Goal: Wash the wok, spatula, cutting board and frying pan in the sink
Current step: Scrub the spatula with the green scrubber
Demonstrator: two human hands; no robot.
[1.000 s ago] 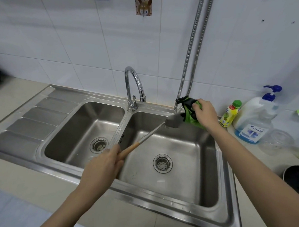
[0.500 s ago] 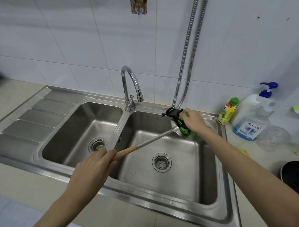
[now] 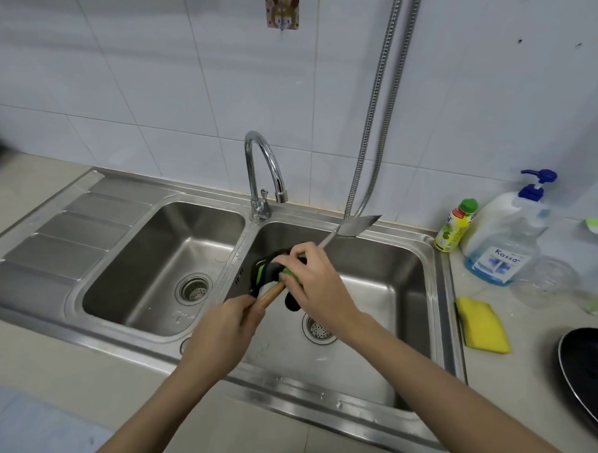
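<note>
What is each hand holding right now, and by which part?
Left hand grips the spatula by its wooden handle end. Right hand holds the green-and-black cloth wrapped around the spatula's shaft.

Left grip [image 3: 225, 326], right grip [image 3: 317, 286] both clenched

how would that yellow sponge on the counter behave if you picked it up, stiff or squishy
The yellow sponge is probably soft and squashes under a grip, since it looks like foam. Likely light for its bulk. It lies flat on the counter, so it should slide, not roll.
</note>
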